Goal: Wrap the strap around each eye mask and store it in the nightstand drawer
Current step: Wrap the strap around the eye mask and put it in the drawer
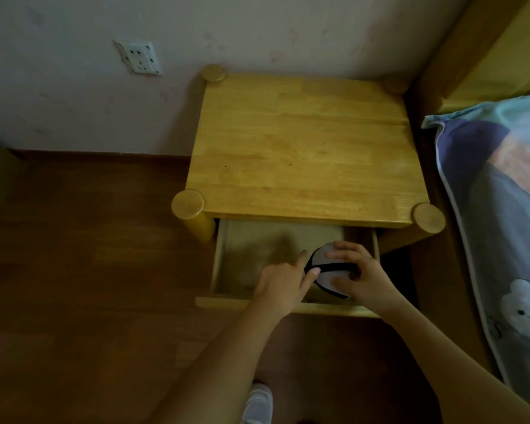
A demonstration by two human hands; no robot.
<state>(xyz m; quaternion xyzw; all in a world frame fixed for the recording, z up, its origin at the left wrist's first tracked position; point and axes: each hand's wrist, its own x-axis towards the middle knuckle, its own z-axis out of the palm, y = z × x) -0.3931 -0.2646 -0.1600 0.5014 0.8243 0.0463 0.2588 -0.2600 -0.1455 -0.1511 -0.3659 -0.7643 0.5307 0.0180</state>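
The pale wooden nightstand drawer is pulled open below the honey-coloured wooden nightstand top, and both hands are down inside it at its right end. Between them sits the light grey fabric eye mask with dark edging, bundled small, with its black elastic strap running across the middle. The right hand cups the mask from the drawer's right side, fingers curled over the top and thumb against the near edge. The left hand is mostly relaxed, its fingers extended, one fingertip pressing the strap at the mask's left end.

The mask looks soft, light and springy, so I'd judge the bundle wants to unfold once released. The best hold is across the strap where it crosses the folded body, pinching both layers together. The drawer floor to the left of the mask looks bare. A patterned blue quilt lies on the bed to the right of the nightstand.
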